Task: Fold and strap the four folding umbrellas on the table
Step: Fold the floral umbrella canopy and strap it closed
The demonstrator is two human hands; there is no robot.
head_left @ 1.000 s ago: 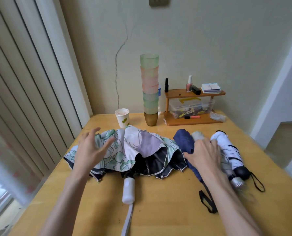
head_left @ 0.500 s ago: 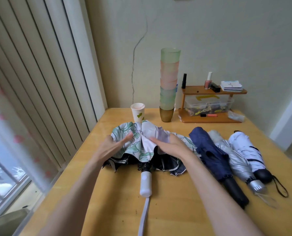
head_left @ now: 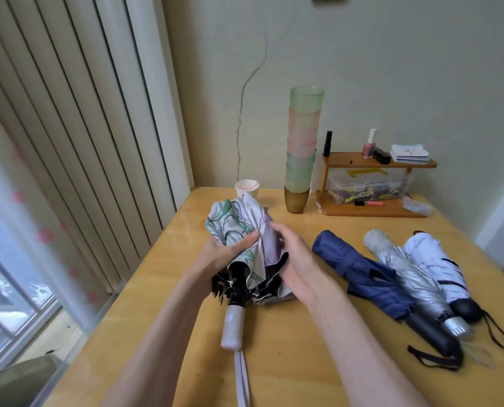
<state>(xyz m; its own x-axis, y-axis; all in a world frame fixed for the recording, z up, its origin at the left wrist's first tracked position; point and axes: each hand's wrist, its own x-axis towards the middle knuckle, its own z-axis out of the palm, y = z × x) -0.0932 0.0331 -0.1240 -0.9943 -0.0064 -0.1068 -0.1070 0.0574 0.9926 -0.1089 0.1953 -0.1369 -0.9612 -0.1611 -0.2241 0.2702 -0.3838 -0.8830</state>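
**1. Grip.** The left hand point(head_left: 224, 255) clamps the gathered canopy of the floral umbrella point(head_left: 236, 218), thumb pressed across the top of the cloth and fingers underneath. The right hand point(head_left: 296, 259) is curled round the opposite flank of the same bundle and squeezes it inward. Both hands are closed on the fabric; neither is spread.

**2. Item position.** The floral umbrella lies on the table point(head_left: 303, 356) between the two palms. Its tip points away from the person. Its white handle point(head_left: 232, 327) projects from below the grip toward the person, and the wrist loop point(head_left: 242, 377) trails beyond that.

**3. Progress.** The canopy is bunched, not pleated. Black hem edges hang loose below the thumbs, and no strap is visible round it. Judged state: folding begun, strapping not yet done.

To the right of the grip lie the navy umbrella point(head_left: 359, 268), the silver umbrella point(head_left: 406, 268) and the white umbrella point(head_left: 432, 257), side by side and touching.
- All three are collapsed.
- The white one shows a dark band across it.
- The navy one shows a band at mid-length, with its hem flared.
- A strap on the silver one cannot be made out.

**4. Clearance.**
- Left of the grip: the table edge is near, with vertical blinds point(head_left: 68, 142) beyond it.
- Just beyond the canopy tip: a paper cup point(head_left: 247, 188) and a tall stack of cups point(head_left: 302, 148). Both tip over easily.
- Farther right: a wooden shelf point(head_left: 377, 163).
- Widest open surface: on the near side of the grip, around the handle.
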